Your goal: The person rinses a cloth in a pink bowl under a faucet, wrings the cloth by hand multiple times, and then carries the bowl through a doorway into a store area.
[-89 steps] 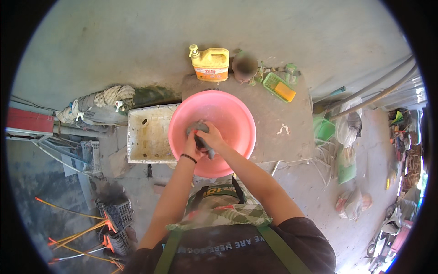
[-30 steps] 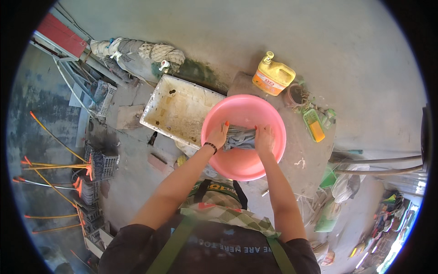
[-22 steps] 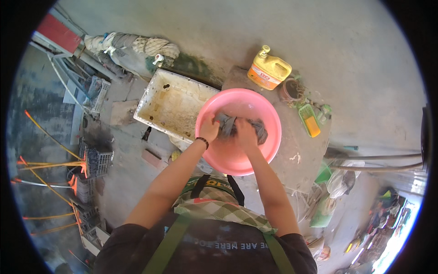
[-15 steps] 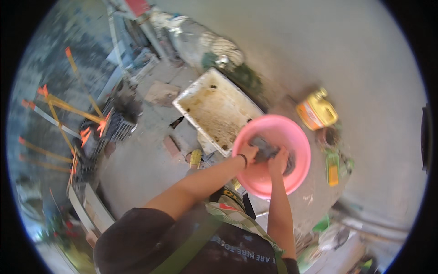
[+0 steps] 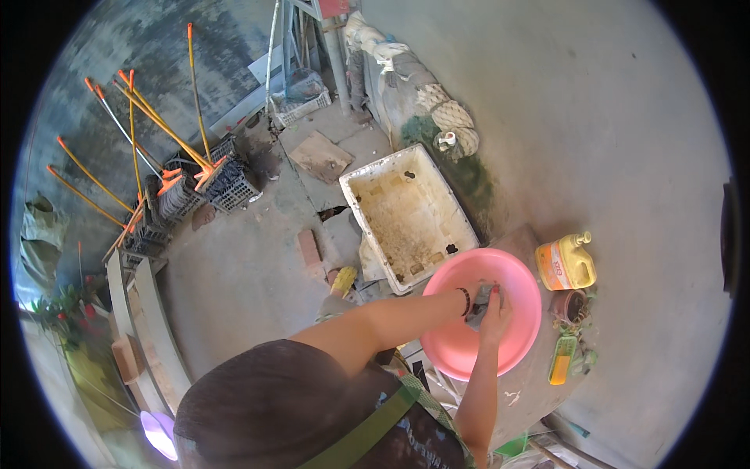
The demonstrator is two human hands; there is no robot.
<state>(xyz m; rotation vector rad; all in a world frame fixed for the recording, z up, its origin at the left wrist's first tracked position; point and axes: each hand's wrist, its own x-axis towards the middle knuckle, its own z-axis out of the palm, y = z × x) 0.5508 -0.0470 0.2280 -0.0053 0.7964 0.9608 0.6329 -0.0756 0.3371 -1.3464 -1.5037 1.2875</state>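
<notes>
A round pink basin (image 5: 442, 344) stands in front of me. Inside it is a wet-looking grey cloth (image 5: 473, 320), bunched up and mostly covered by my hands. My left hand (image 5: 478, 299), with a dark band at its wrist, is closed on the cloth. Next to it my right hand (image 5: 494, 316) also grips the bundle, fingers bent around it. The two hands are close together near the middle of the basin, and part of the left one's fingers is hidden behind the right.
A dirty white foam box (image 5: 398, 223) lies beyond the basin. To the right are a yellow jug (image 5: 566, 263), a brown pot (image 5: 570, 306) and a green-yellow brush (image 5: 561, 359). Several mops with orange-tipped handles (image 5: 168, 184) lean at the left. A brick (image 5: 309, 247) lies on the floor.
My view has shifted, so the basin appears lower and further right. My hands have drawn together and gathered the cloth, which was spread out more in the basin before.
</notes>
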